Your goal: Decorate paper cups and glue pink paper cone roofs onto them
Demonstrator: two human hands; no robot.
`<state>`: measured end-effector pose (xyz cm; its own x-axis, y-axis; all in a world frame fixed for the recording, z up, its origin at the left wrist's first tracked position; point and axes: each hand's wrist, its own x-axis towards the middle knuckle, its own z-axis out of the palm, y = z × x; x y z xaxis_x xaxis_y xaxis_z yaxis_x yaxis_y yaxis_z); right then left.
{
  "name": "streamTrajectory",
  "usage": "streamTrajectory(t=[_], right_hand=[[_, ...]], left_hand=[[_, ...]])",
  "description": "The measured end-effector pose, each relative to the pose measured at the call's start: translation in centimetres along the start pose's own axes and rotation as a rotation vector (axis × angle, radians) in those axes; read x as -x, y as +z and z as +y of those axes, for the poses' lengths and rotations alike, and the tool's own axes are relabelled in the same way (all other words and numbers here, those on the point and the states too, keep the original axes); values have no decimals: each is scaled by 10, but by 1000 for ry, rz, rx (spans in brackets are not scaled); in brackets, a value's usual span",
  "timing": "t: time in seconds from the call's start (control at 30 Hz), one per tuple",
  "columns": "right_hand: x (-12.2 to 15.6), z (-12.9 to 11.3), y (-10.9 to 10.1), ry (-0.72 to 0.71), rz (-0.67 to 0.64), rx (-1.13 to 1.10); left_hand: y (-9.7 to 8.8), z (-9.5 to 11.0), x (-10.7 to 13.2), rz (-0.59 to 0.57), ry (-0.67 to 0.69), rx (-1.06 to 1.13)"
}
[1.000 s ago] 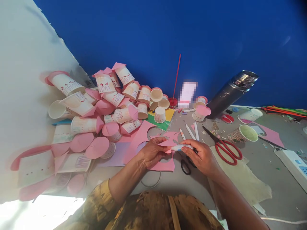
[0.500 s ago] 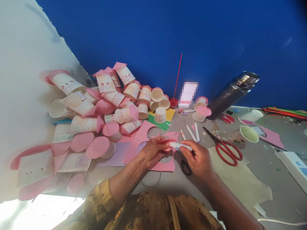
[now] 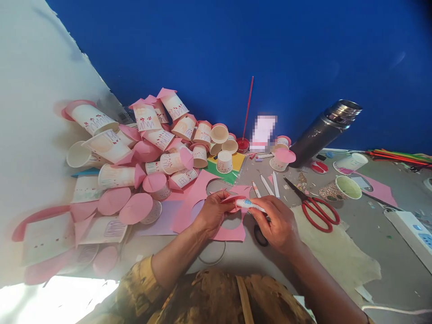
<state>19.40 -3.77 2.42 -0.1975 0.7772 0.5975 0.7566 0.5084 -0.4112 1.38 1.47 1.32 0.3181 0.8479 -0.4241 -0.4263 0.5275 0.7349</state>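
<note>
In the middle of the head view, my left hand (image 3: 213, 215) pinches a round piece of pink paper (image 3: 235, 200) that looks folded or curved. My right hand (image 3: 277, 220) is closed round a white glue stick (image 3: 250, 204) with blue print, its tip against the paper's inner side. Below both hands lies a pink sheet (image 3: 230, 233) with round holes cut from it. Three white markers (image 3: 276, 184) rest just beyond my right hand. Red-handled scissors (image 3: 320, 213) lie open to the right of it.
Decorated paper cups (image 3: 116, 174) with pink cone tops are heaped at the left. A dark flask (image 3: 320, 135) leans by the blue wall. Further right are a patterned cup (image 3: 340, 190), a power strip (image 3: 413, 234) and pipe cleaners (image 3: 398, 156). A pale torn sheet (image 3: 340, 252) lies front right.
My right hand has turned the glue stick so its tip points a little more down into the pink paper and its print shows. My left hand has barely moved.
</note>
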Motion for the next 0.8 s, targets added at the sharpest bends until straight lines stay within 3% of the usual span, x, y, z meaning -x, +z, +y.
streamTrajectory(t=[0.17, 0.4, 0.53, 0.6, 0.67, 0.8], right_hand=[[0, -1, -1, -18, 20, 28], [-1, 0, -6, -55, -81, -8], [0, -1, -7, 3, -39, -138], [1, 0, -8, 136, -6, -279], [3, 2, -10, 363, 56, -492], [1, 10, -12, 731, 124, -1084]], left_hand=[[0, 0, 1, 14, 9, -31], [-2, 0, -1, 41, 30, -112], [-2, 1, -1, 38, 26, -115], [-1, 2, 0, 32, -16, -71], [0, 3, 1, 16, -70, -13], [1, 7, 3, -9, -166, 111]])
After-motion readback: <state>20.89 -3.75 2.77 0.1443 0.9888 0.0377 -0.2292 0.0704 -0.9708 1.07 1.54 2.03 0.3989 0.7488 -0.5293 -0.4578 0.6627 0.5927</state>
